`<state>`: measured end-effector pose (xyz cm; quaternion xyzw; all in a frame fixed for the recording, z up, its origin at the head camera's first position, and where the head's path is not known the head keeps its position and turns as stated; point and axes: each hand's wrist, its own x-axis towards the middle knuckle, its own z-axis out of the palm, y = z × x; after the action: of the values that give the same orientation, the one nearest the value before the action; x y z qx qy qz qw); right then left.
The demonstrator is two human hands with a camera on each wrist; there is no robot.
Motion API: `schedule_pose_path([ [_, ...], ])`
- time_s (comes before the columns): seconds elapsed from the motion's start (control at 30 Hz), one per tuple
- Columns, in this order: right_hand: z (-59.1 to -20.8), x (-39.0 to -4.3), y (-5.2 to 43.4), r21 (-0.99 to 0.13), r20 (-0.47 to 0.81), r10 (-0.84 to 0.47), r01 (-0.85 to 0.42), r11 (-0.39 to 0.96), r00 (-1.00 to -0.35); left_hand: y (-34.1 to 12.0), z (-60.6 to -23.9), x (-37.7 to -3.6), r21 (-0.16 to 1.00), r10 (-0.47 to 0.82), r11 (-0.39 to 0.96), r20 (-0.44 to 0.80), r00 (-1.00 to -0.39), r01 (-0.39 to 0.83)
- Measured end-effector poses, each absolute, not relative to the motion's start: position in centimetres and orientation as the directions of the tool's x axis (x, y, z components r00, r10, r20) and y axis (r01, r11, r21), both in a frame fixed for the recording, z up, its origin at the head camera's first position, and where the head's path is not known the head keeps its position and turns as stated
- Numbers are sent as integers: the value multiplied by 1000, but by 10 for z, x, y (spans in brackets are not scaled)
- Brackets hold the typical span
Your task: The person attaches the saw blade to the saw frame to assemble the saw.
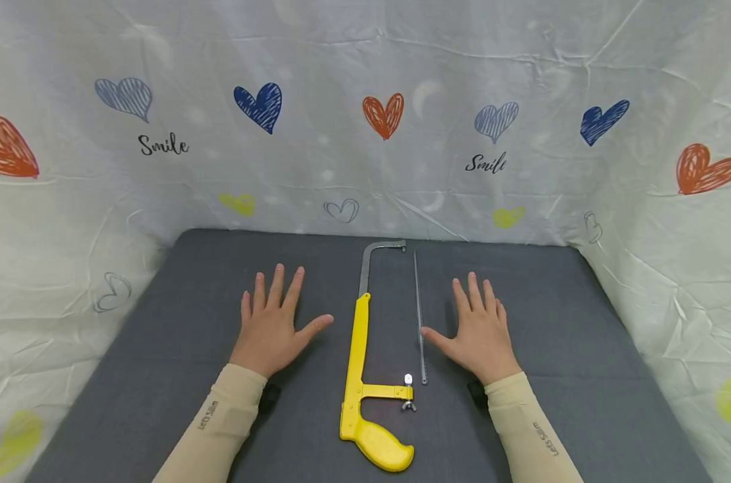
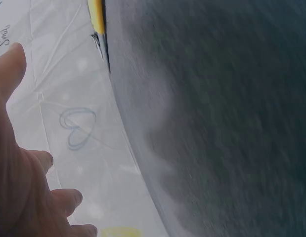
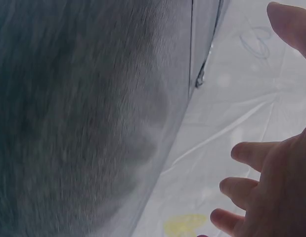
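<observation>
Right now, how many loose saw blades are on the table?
1: the thin saw blade lies right of the yellow hacksaw frame, at the thumb tip of the right hand. No other shows.

The left wrist view's top edge crops the hacksaw frame [image 2: 96, 17].

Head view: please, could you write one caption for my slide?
Open left hand and right hand flank a yellow-handled hacksaw frame and a loose hacksaw blade on a gray tabletop.
</observation>
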<state>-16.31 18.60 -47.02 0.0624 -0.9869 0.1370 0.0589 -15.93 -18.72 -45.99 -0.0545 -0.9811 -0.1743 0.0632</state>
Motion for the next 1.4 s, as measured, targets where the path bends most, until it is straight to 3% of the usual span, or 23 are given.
schedule_pose_path([
  [1.0, -469, -160, 140, -394, 18, -192, -184, 900, -981, -119, -467, -162, 383, 214, 891, 118, -970, 243],
  [1.4, -466, -156, 131, -437, 8, -236, -215, 873, -972, -102, -468, -160, 508, 235, 833, 35, -971, 220],
])
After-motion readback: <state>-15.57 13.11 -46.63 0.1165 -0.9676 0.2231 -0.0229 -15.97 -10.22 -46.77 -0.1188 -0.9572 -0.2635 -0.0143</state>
